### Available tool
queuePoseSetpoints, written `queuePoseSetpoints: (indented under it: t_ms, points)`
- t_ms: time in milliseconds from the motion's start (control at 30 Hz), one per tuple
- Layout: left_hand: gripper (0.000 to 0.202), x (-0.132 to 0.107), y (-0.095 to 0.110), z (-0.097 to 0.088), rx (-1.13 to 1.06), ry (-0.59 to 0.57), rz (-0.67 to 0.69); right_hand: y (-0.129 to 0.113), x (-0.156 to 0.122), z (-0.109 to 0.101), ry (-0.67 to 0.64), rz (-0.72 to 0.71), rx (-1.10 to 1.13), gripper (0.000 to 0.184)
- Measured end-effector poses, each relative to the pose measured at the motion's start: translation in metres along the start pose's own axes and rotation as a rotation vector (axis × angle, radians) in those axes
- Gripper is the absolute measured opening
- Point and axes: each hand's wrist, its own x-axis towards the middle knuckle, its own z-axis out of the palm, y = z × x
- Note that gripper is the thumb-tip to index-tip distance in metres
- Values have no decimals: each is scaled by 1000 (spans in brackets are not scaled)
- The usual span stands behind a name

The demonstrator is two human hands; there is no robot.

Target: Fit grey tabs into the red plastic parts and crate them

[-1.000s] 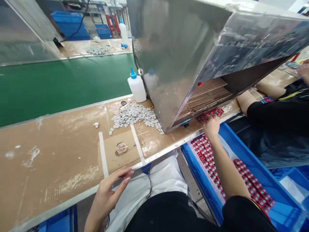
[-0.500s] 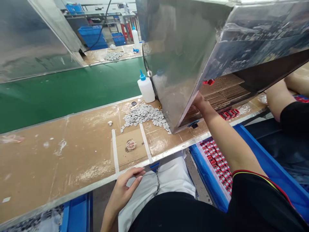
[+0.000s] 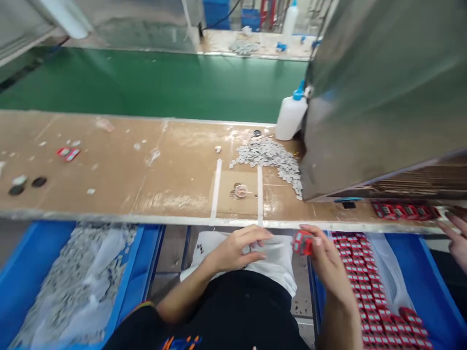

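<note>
My right hand (image 3: 327,256) pinches a small red plastic piece (image 3: 302,242) with pale grey faces, just in front of the bench edge. My left hand (image 3: 242,247) hovers over my lap, palm inward, fingers and thumb apart with nothing between them. On the cardboard-covered bench (image 3: 182,170) ahead, a small clear round dish (image 3: 241,190) with a thin stick in it sits between two strips of white tape. Behind it spreads a pile of small grey tiles (image 3: 268,155). A white squeeze bottle (image 3: 290,119) with a blue nozzle stands beside the pile.
A large metal hood (image 3: 379,112) blocks the right. Red pieces (image 3: 403,211) line its front edge, close to another person's hand (image 3: 458,238). Below the bench are a blue bin of red pieces (image 3: 368,287) and one of grey tiles (image 3: 76,277). A green belt (image 3: 156,87) runs behind.
My right hand has come out from under the metal hood and now holds a red piece before me. My left hand has risen slightly. The view has turned left.
</note>
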Motion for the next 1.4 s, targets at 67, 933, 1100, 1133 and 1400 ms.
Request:
queuePoseSetpoints:
  t_ms: [67, 933, 1100, 1133, 1400]
  points:
    - [50, 7, -7, 0, -39, -57, 54, -3, -1, 33, -222, 64, 131, 38]
    - [44, -4, -51, -36, -488, 442, -375, -10, 123, 127, 1, -328, -129, 19]
    - [40, -3, -48, -37, -377, 438, -373, -7, 113, 125, 70, -161, 124, 23]
    - [38, -2, -49, -36, -337, 444, -378, -8, 107, 124, 93, -141, 166, 23]
    - [26, -3, -53, -31, -81, 451, -350, -16, 70, 114, 62, -231, 5, 9]
